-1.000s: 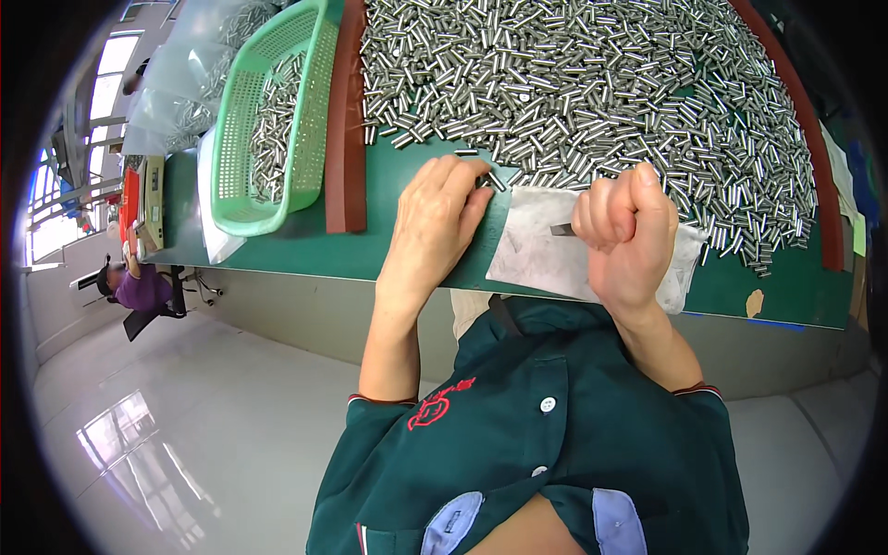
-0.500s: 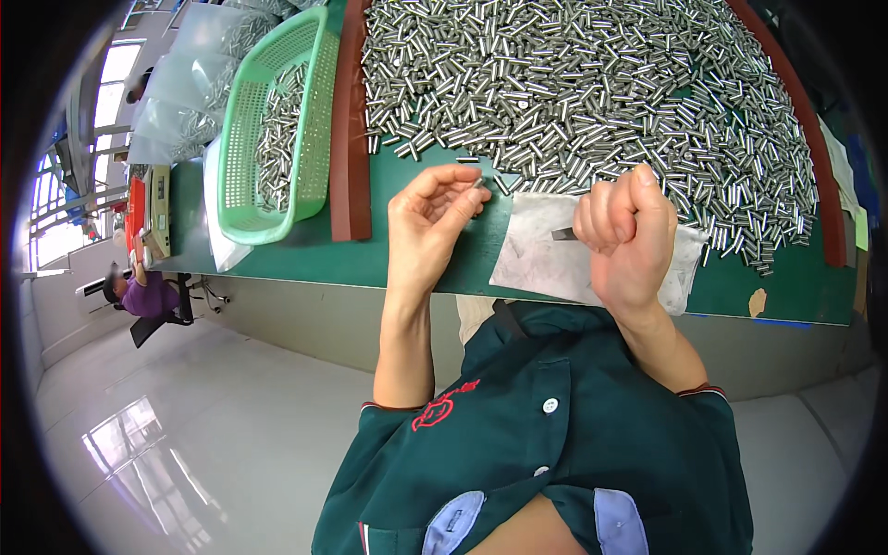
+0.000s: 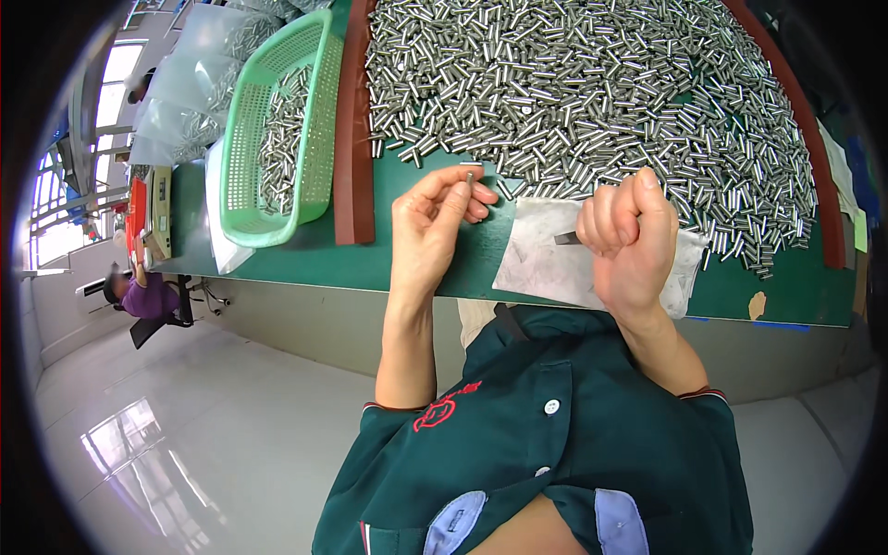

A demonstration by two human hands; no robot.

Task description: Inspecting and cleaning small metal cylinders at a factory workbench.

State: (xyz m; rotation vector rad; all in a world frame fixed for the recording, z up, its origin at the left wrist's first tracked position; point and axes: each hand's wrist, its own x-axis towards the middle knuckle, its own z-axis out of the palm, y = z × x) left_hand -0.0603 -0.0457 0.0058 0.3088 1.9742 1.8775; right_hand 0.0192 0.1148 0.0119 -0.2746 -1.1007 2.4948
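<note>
Above the near part of the green table, my left hand [image 3: 427, 222] pinches a small metal pin [image 3: 469, 178] between thumb and forefinger. The other fingers of that hand curl loosely. My right hand [image 3: 631, 240] is closed in a fist above a stained white cloth [image 3: 536, 250]. Out of the fist's left side sticks the flat dark end of a tool [image 3: 566, 239]; the remainder is hidden in the palm. Beyond both hands spreads a large heap of shiny metal pins [image 3: 573, 102]. A few loose pins lie at its near edge, by my left fingertips.
Red-brown rails [image 3: 353, 157] bound the heap left and right. A green plastic basket [image 3: 319, 129] holding more pins stands left of the rail, with clear bags of pins [image 3: 190, 83] behind it. At far left, a person in purple [image 3: 148, 294] sits by a scale [image 3: 159, 213].
The pin in my left hand now stands more upright between thumb and forefinger. My right fist has barely moved. The view has shifted slightly.
</note>
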